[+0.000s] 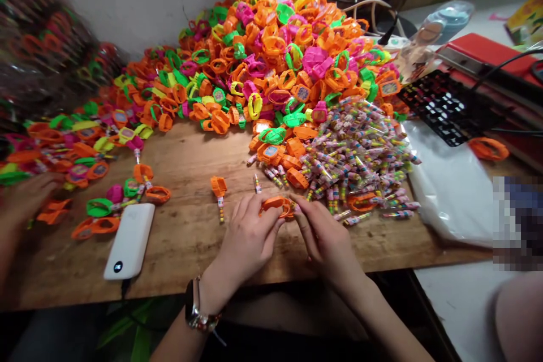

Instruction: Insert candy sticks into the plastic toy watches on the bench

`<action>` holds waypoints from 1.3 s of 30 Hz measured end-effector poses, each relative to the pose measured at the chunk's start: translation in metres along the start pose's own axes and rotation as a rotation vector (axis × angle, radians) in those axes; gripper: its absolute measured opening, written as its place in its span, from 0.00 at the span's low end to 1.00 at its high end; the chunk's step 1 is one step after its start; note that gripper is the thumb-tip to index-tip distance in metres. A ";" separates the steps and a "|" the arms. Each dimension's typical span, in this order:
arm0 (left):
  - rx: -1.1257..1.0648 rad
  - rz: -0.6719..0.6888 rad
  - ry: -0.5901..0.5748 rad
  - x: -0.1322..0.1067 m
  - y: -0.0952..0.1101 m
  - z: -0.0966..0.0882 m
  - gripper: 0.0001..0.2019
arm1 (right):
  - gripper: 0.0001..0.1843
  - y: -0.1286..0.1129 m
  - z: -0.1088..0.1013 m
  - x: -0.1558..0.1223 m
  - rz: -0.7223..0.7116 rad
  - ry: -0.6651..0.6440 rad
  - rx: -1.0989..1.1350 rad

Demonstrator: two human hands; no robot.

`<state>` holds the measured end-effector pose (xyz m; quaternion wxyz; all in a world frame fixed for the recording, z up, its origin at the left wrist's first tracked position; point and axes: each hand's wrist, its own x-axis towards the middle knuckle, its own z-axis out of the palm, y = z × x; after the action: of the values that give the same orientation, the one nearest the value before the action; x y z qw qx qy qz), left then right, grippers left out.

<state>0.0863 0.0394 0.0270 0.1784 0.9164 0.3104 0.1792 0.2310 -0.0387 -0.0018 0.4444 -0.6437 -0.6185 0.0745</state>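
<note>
The toy watch (pixel 278 206) at front centre is showing plain orange. The heap of watches (pixel 275 39) behind it is mixing orange, pink, green and yellow, with orange dominating. The candy sticks (pixel 360 158) are displaying narrow bands of pink, yellow, green and blue. The table (pixel 190 153) is showing brown wood grain. The power bank (pixel 129 240) is appearing white, the gridded tray (pixel 445 104) black, the case (pixel 483 48) red, and the plastic sheet (pixel 453 192) milky white.

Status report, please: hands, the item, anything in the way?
Held: orange toy watch, by left hand and right hand. Beside it, right: candy sticks, piled. Left: power bank, apart.
</note>
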 end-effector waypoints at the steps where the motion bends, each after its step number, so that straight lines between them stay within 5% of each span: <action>1: -0.001 -0.014 -0.008 -0.001 0.000 0.001 0.10 | 0.16 -0.001 0.002 -0.001 -0.017 -0.015 -0.061; 5: -0.057 -0.072 -0.054 -0.004 -0.002 0.005 0.10 | 0.17 -0.002 0.008 -0.006 -0.047 -0.080 -0.233; 16: -0.064 -0.074 -0.082 -0.003 -0.001 0.001 0.10 | 0.24 -0.003 0.011 -0.012 0.101 -0.114 -0.181; 26: 0.000 -0.103 -0.157 -0.017 0.001 0.002 0.09 | 0.14 -0.017 0.007 -0.009 -0.139 -0.250 -0.794; 33: -0.217 -0.207 -0.195 -0.042 0.002 0.007 0.10 | 0.08 -0.036 0.004 -0.018 -0.242 -0.437 -0.903; 39: -0.239 -0.276 -0.195 -0.069 0.004 0.007 0.10 | 0.12 -0.035 0.017 -0.038 -0.372 -0.486 -0.762</action>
<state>0.0407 -0.0086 0.0073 0.3379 0.8504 0.3909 0.0989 0.1860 -0.0686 -0.0062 0.0257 -0.6030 -0.7922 -0.0896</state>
